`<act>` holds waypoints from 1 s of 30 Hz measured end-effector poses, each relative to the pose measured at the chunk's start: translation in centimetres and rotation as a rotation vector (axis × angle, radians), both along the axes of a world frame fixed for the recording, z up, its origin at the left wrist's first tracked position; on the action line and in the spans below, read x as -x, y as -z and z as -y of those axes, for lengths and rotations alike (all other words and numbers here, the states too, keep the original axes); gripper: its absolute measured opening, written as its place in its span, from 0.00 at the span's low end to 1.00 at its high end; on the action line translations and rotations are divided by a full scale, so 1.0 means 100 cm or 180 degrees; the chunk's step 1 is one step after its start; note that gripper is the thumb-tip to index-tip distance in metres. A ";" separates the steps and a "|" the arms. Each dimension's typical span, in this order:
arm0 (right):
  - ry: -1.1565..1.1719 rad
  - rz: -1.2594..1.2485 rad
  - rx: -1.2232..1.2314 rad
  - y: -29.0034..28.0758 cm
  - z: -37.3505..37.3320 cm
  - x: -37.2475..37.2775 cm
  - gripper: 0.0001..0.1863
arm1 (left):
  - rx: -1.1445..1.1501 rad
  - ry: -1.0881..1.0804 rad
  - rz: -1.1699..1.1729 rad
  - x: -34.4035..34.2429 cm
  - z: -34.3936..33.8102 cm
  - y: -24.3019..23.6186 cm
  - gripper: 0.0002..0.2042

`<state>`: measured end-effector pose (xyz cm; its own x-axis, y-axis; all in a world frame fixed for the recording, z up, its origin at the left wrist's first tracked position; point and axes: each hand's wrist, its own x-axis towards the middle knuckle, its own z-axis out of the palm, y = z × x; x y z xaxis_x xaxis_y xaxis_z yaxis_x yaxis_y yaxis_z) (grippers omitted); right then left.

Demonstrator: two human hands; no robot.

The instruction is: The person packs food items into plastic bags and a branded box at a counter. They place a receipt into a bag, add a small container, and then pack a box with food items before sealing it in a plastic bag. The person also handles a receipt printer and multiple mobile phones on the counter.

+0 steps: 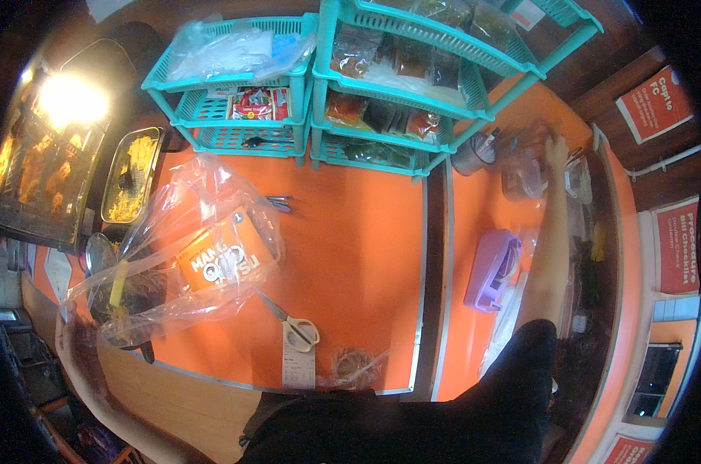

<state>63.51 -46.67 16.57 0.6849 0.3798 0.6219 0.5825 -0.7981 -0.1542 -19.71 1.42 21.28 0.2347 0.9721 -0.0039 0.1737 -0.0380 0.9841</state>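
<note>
My left hand [74, 334] grips the edge of a large clear plastic bag [188, 224] at the lower left. The bag lies over the orange counter [350, 240] and holds an orange printed box [223, 259]. My right hand [555, 148] is stretched far to the right, reaching into a group of clear plastic containers [528, 174] at the counter's far end. Whether its fingers hold anything there is hidden.
Two teal plastic racks [304, 85] with packets stand at the back. Scissors [292, 321], a paper slip [298, 367] and rubber bands [354, 363] lie near the front edge. A purple tape dispenser [493, 267] sits right of centre. A tray of fried food [130, 174] and a dark bowl [126, 305] are at the left.
</note>
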 end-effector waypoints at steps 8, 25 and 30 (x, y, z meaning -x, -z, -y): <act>-0.0083 -0.0283 0.0085 0.007 0.012 -0.018 0.24 | 0.0083 0.0078 0.0119 0.010 -0.002 0.001 0.16; -0.0606 0.0587 0.0172 -0.095 -0.008 0.066 0.15 | -0.1188 -0.0731 -0.2398 0.034 0.007 -0.019 0.21; -0.1459 -0.0270 -0.0448 -0.166 -0.063 0.200 0.18 | -0.3165 -0.0993 -0.1096 -0.069 0.078 -0.042 0.18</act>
<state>43.47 -40.38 33.19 0.5172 0.5704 0.6381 0.8499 -0.4301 -0.3044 -12.86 -6.38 25.46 0.1144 0.5938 0.7965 0.5732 -0.6943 0.4352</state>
